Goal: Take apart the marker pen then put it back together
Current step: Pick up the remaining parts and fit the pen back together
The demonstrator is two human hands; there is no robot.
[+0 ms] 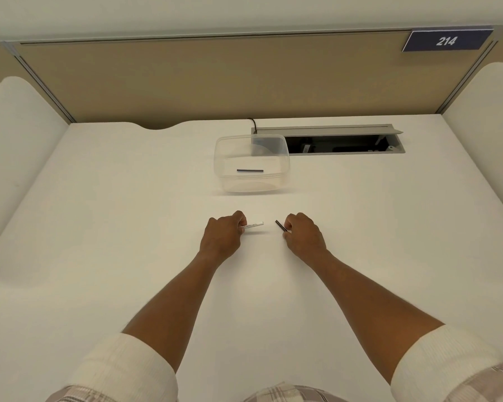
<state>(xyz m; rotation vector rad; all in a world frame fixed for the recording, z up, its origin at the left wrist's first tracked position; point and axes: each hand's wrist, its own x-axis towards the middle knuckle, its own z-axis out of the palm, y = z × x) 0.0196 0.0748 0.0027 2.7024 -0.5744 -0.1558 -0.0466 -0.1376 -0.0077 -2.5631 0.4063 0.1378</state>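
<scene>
My left hand (222, 237) grips the white marker barrel (254, 225), whose free end points right. My right hand (304, 236) pinches a thin dark rod-like part (280, 225), its tip angled up and left toward the barrel. A small gap separates the two pieces above the white desk (128, 227). Another thin dark part (250, 170) lies flat inside a clear plastic container (227, 158) further back on the desk.
A recessed cable tray (360, 140) with an open grey lid sits at the back right, behind the container. Tan partition panels enclose the desk; a blue sign (446, 40) reads 214. White padded dividers stand on both sides.
</scene>
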